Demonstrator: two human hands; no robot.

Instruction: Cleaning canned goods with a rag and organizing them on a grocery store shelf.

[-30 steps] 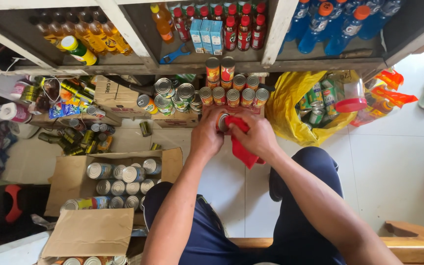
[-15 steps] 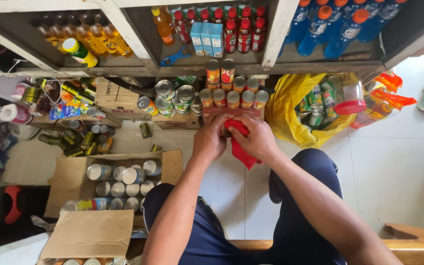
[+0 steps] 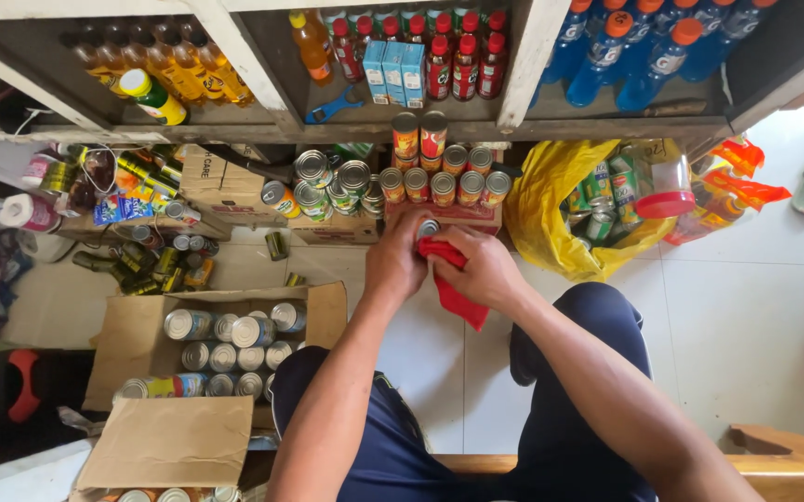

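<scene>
My left hand (image 3: 396, 262) grips a small tin can (image 3: 429, 228), of which only the silver top shows between my fingers. My right hand (image 3: 482, 270) presses a red cloth (image 3: 455, 296) against the can, and the cloth's loose end hangs down below my fingers. Both hands are held over the floor just in front of a row of red-labelled cans (image 3: 443, 186) on a low box. My knees frame the bottom of the view.
An open cardboard box (image 3: 132, 339) of silver-topped cans lies at my left. A yellow bag (image 3: 551, 209) holding cans and a red-lidded jar sits at the right. Shelves (image 3: 523, 56) above carry drink bottles and cartons. Loose cans and packets litter the floor at the left.
My hands have shifted slightly on the can, with the cloth moving a little over it. Nothing else has moved.
</scene>
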